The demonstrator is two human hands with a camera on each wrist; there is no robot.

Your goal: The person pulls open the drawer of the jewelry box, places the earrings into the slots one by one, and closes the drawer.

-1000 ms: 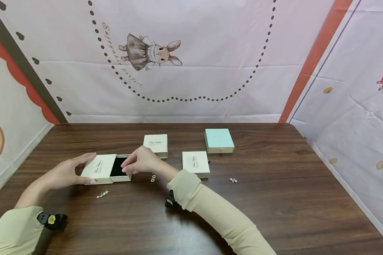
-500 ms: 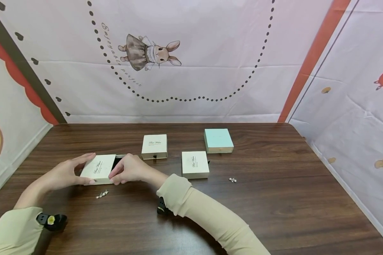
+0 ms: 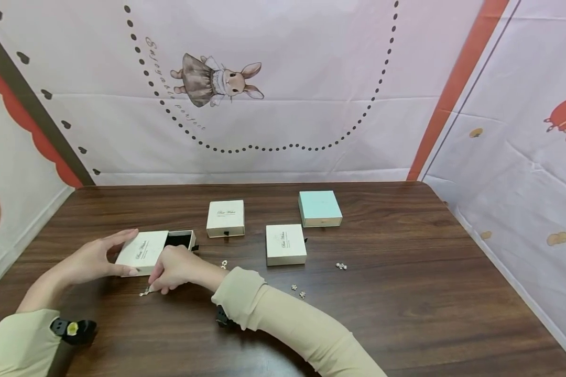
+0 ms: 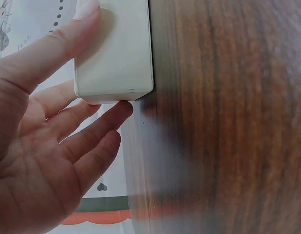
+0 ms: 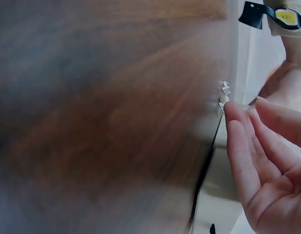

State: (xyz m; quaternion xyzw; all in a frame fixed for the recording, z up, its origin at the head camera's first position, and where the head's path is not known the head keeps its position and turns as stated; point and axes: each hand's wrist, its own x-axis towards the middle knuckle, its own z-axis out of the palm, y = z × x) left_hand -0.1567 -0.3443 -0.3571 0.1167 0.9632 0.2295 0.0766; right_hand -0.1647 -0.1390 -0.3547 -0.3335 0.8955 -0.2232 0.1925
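My left hand (image 3: 91,259) grips a cream sliding jewelry box (image 3: 141,250) at the table's left, thumb on the near side and fingers at the far side. Its drawer (image 3: 192,241) is partly pulled out to the right, showing black lining. In the left wrist view the box's plain end (image 4: 116,53) sits between thumb and fingers. Just in front of the box, my right hand (image 3: 176,269) reaches down to small silvery earrings (image 3: 144,292). The right wrist view has its fingertips right at the earrings (image 5: 224,95), with thumb and fingers apart.
Two more cream boxes, one behind (image 3: 225,219) and one mid-table (image 3: 285,245), stand closed near a mint-green box (image 3: 319,208). Small jewelry pieces lie beside the right wrist (image 3: 224,264), at mid-table (image 3: 298,291) and farther right (image 3: 341,266). A printed cloth (image 3: 311,104) hangs behind the table.
My right hand has left the drawer and moved toward the front left, down to the earrings. The drawer remains partly out, and my left hand keeps its grip on the box.
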